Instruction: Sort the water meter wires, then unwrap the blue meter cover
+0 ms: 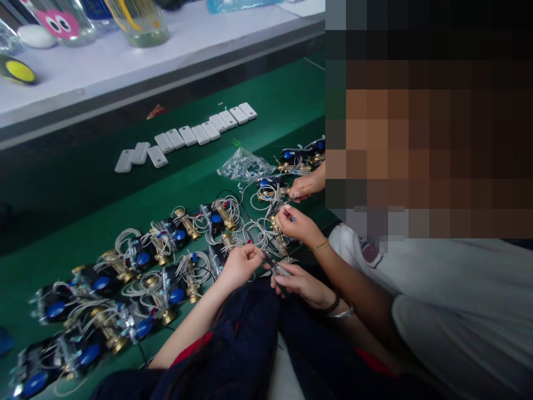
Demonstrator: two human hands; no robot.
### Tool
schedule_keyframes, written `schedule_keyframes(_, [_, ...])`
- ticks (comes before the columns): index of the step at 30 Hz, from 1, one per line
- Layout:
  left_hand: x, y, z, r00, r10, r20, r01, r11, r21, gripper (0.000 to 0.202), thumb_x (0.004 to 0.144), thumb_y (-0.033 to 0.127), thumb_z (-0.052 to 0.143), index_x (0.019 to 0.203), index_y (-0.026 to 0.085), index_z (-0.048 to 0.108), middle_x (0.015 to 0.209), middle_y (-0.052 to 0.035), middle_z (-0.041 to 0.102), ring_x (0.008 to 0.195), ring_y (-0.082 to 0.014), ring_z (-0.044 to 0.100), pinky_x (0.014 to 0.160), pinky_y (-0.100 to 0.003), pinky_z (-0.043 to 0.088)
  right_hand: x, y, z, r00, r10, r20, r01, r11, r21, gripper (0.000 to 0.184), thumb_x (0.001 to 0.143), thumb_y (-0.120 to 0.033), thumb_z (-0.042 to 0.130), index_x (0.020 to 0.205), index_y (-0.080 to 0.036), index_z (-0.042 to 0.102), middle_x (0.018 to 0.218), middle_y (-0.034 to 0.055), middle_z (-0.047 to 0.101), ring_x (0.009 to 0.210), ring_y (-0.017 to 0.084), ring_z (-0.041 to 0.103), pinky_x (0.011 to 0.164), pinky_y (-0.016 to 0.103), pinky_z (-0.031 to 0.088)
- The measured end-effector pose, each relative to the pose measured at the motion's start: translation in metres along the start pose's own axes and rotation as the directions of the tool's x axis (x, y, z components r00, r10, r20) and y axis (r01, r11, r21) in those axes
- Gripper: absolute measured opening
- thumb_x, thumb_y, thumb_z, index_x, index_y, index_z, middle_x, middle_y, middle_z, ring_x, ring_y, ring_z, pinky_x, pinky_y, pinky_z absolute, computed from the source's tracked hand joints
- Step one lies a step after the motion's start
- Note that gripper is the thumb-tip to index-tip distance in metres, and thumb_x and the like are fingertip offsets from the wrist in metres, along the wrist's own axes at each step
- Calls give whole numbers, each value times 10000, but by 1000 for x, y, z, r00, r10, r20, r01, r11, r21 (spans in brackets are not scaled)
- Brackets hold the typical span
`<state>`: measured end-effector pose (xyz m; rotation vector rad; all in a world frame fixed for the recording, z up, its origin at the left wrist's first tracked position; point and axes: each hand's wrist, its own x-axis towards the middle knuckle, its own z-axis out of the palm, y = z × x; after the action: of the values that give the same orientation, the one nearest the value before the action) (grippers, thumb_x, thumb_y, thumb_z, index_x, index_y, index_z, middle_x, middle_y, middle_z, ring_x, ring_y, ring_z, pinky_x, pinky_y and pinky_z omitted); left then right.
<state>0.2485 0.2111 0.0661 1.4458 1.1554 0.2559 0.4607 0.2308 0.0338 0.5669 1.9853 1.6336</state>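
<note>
The person's left hand (240,265) is curled into a loose fist at the near edge of the green table (270,105), its fingertips pinched on a thin white wire (255,238) that runs off into the tangle of assemblies. The right hand (300,283), with a dark bead bracelet and a metal bangle at the wrist, lies just beside it over the dark lap and is closed round a small grey tool (275,268) whose tip points toward the left fingertips; the two hands almost touch. Just beyond them a co-worker's two hands (297,222) work on another brass fitting (278,230) with coiled wires, one pinching something small and blue, the other (305,186) further back with fingers pressed on a wire bundle. Rows of brass-and-black assemblies with blue caps (137,266) spread leftward across the table. Further back lie a crumpled clear plastic bag (245,165) and a slanting line of white rectangular covers (191,135)
</note>
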Motion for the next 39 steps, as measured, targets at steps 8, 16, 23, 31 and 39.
schedule_keyframes(8, [3, -13, 4, 1000, 7, 5, -7, 1000, -18, 207, 658, 343, 466, 602, 151, 524, 517, 50, 406, 491, -83, 332, 486, -211, 246, 0, -6, -1, 409, 415, 812, -126, -856, 501, 284, 864, -145, 343, 635, -132, 510, 707, -19, 551, 813, 67, 637, 768, 220, 489])
schedule_keyframes(16, [13, -39, -5, 996, -39, -76, 29, 991, -131, 382, 692, 501, 520, 739, 129, 590, 563, 38, 478, 527, -89, 388, 524, -211, 293, 0, 3, 1, 627, 197, 753, 12, -970, 244, 331, 918, -272, 306, 730, -150, 550, 835, 45, 586, 1033, 147, 578, 859, 459, 487])
schedule_keyframes(23, [32, -43, -12, 996, -85, 5, 82, 942, -324, 444, 619, 538, 612, 779, 126, 569, 602, 27, 519, 525, -82, 445, 504, -202, 358, -9, -34, -121, 568, 51, 821, -111, -984, 138, 536, 658, -80, 585, 1188, -150, 555, 1111, 126, 590, 1001, 228, 578, 912, 428, 470])
schedule_keyframes(31, [32, -51, -11, 1000, -5, -17, -1, 950, -311, 379, 657, 495, 608, 745, 126, 587, 575, 20, 533, 495, -85, 457, 514, -215, 390, 7, -8, -44, 583, -1, 812, -41, -999, 28, 369, 830, -256, 416, 1133, -152, 597, 1096, 98, 570, 1059, 197, 549, 908, 389, 441])
schedule_keyframes(39, [57, -70, -25, 936, 55, -348, -87, 993, -77, 336, 637, 429, 570, 768, 144, 689, 856, -87, 654, 883, -231, 569, 854, -365, 427, -24, -100, -153, 532, -243, 811, -147, -970, -195, 498, 638, -151, 638, 1130, -193, 579, 934, 87, 612, 893, 248, 576, 918, 487, 450])
